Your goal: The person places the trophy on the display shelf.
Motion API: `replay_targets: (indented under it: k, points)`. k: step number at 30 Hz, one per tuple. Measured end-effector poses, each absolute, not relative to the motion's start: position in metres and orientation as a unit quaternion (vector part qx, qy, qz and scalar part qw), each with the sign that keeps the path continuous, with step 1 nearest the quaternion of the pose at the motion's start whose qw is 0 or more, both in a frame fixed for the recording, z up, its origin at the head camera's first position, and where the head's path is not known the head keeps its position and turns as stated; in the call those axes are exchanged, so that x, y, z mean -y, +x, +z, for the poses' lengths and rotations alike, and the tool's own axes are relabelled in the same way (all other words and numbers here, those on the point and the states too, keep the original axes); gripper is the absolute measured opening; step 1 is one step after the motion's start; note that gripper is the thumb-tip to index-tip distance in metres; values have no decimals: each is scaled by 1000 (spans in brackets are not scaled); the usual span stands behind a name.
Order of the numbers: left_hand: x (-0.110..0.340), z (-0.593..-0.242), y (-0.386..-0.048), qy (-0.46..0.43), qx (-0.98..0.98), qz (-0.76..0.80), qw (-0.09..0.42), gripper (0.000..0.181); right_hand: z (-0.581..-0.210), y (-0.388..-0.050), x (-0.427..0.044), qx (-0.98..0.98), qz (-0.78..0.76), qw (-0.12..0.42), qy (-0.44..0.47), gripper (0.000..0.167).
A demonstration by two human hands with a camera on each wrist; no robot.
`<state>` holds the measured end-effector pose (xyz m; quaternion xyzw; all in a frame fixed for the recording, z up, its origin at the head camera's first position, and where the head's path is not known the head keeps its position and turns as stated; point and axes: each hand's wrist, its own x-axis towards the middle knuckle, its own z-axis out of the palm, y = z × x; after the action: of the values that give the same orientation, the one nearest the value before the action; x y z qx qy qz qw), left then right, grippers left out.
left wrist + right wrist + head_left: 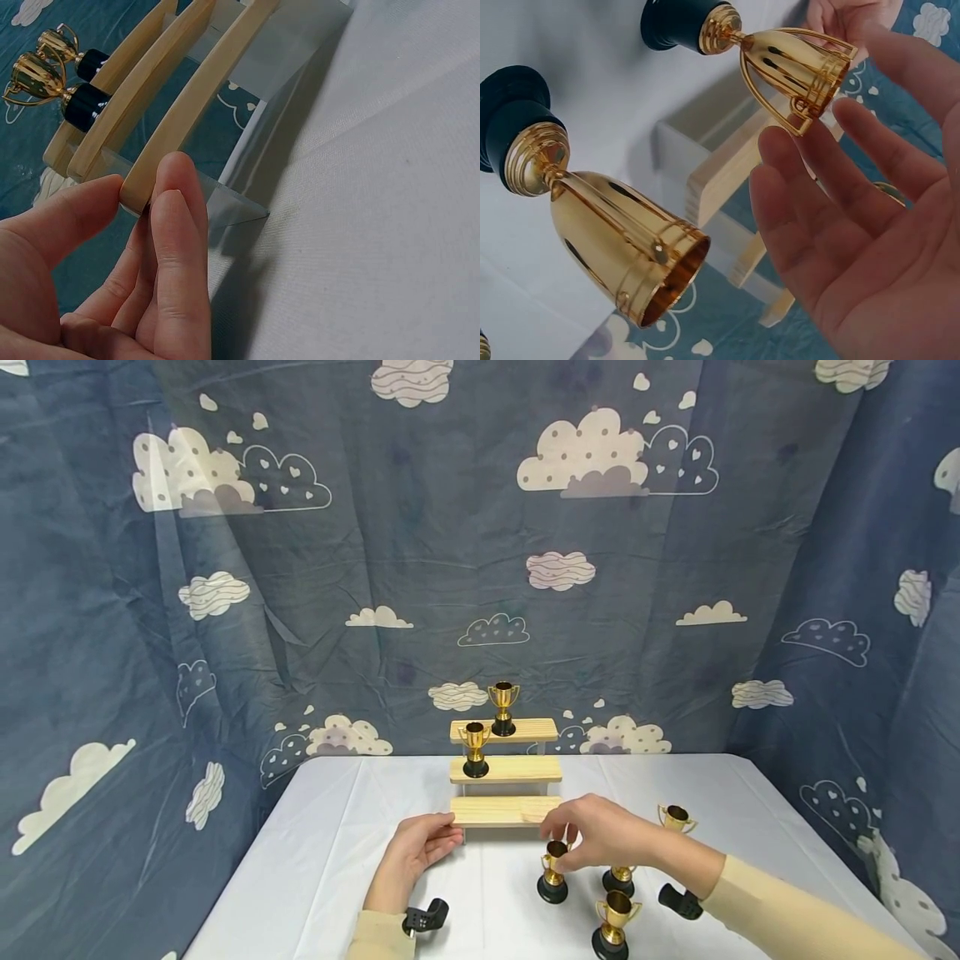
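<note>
A three-tier wooden display stand (495, 812) stands on the table. My left hand (417, 847) pinches the left end of its lowest tier between thumb and fingers, as the left wrist view shows. Around the cup of a small gold trophy (553, 864) with a black base, upright on the table, my right hand (611, 833) is spread. In the right wrist view its fingers (780, 150) are loosely bent beside one handle, and the thumb lies near the rim; firm contact cannot be made out. One trophy (504, 706) tops the highest tier, another (476, 747) the middle tier, both toward the left.
More gold trophies stand on the right: one in front (615, 922), one partly behind my right wrist (619, 880), and one farther back (677, 818). A white cloth (300, 860) covers the table. Behind hangs a blue curtain (450, 527) with clouds.
</note>
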<state>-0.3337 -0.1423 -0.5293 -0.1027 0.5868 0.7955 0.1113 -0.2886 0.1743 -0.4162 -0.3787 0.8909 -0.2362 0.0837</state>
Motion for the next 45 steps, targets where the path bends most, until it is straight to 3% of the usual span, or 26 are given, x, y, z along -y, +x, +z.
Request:
replay_targets:
  k: [11, 45]
  points:
    - [143, -529, -333, -109, -590, 792, 110, 29, -422, -290, -173, -899, -227, 94, -362, 29]
    - [145, -529, -332, -88, -583, 800, 114, 34, -432, -291, -174, -897, -231, 82, -367, 31]
